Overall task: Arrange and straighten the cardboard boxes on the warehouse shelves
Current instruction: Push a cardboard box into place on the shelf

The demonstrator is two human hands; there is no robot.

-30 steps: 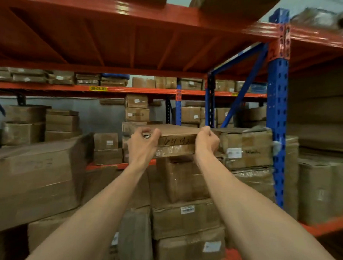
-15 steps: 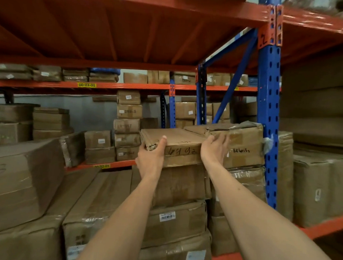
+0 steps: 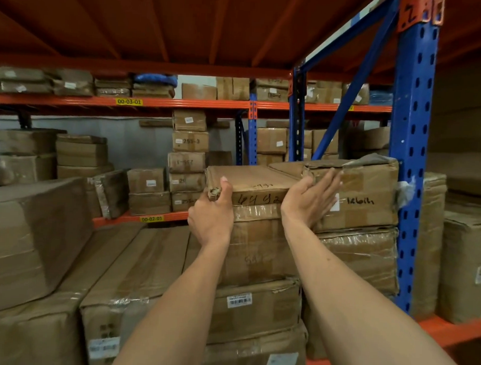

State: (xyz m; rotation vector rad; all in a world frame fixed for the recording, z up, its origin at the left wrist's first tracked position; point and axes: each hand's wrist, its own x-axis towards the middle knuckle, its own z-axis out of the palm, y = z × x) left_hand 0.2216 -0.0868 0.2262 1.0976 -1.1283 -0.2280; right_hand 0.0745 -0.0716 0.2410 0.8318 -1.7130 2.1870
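Note:
A flat cardboard box [image 3: 250, 180] with black handwriting on its front lies on top of a stack of taped boxes [image 3: 258, 249] in the middle. My left hand [image 3: 211, 214] grips its torn front left corner, thumb on top. My right hand [image 3: 310, 196] is open, palm flat against the front of a bigger taped box [image 3: 365, 199] that stands just right of the flat one, against the blue upright. The fingers are spread and hold nothing.
A blue rack upright [image 3: 411, 151] stands close on the right. Long wrapped boxes [image 3: 136, 271] lie low on the left beside a large tilted box [image 3: 30, 234]. Orange shelf beams [image 3: 182, 104] run behind with more boxes. The orange deck [image 3: 185, 22] hangs overhead.
The flat box has been pushed back onto the stack. My right hand let go of its right corner and moved onto the neighbouring box, opening flat. The view moved closer.

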